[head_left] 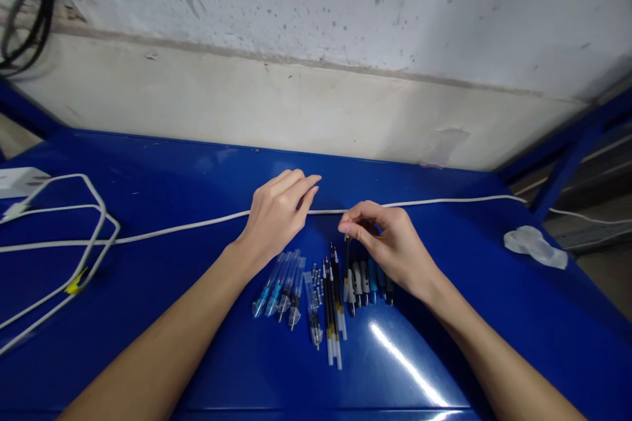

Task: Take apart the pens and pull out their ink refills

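My right hand [388, 237] pinches a dark ink refill [346, 263] near its tip between thumb and index finger; the refill hangs downward. Beneath that hand lies a row of pen grip sections [364, 279] in grey, blue and black, partly hidden by it. Fingers stretched out and holding nothing, my left hand [281, 210] hovers over the clear pen barrels [286, 286], which have blue or black ends. Between the hands, several black ink refills [332, 316] with clear tails lie side by side. Small metallic parts [317, 283] sit left of them, near a separate clear barrel [313, 312].
A white cable [172, 231] crosses the blue table [222, 368] behind the pen parts, with loops and a yellow tag [76, 283] at left. A white box [22, 182] stands far left. A crumpled translucent plastic piece [534, 245] lies at right. A wall [296, 105] rises behind.
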`<state>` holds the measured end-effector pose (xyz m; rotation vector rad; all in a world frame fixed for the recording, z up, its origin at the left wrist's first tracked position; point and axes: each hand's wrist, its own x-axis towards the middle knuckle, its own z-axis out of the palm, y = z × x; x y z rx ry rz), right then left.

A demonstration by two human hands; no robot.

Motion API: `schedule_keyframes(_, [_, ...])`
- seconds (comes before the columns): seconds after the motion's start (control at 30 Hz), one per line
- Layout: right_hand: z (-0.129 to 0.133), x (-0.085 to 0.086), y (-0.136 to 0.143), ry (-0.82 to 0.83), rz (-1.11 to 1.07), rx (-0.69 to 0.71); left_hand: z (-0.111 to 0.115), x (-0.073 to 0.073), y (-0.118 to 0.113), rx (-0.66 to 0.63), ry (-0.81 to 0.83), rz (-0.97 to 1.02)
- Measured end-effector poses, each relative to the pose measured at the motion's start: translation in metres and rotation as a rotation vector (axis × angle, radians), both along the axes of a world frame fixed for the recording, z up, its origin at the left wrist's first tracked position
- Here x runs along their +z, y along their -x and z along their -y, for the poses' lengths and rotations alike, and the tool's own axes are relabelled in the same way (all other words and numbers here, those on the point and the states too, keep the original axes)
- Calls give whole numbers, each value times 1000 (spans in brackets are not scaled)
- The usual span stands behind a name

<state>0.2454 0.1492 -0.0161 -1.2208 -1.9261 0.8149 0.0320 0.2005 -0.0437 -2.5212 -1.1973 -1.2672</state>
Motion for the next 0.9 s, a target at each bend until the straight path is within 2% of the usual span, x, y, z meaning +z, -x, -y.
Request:
schedule_keyframes(0.3, [4, -2, 4, 87, 126, 112, 1, 0, 0, 10, -7, -9])
schedule_keyframes(0.57, [4, -3, 4, 71, 196, 238, 0, -1, 0, 18, -12, -14])
schedule_keyframes(0.9, [2, -2, 3, 58, 227, 265, 1, 2, 0, 30, -63, -87])
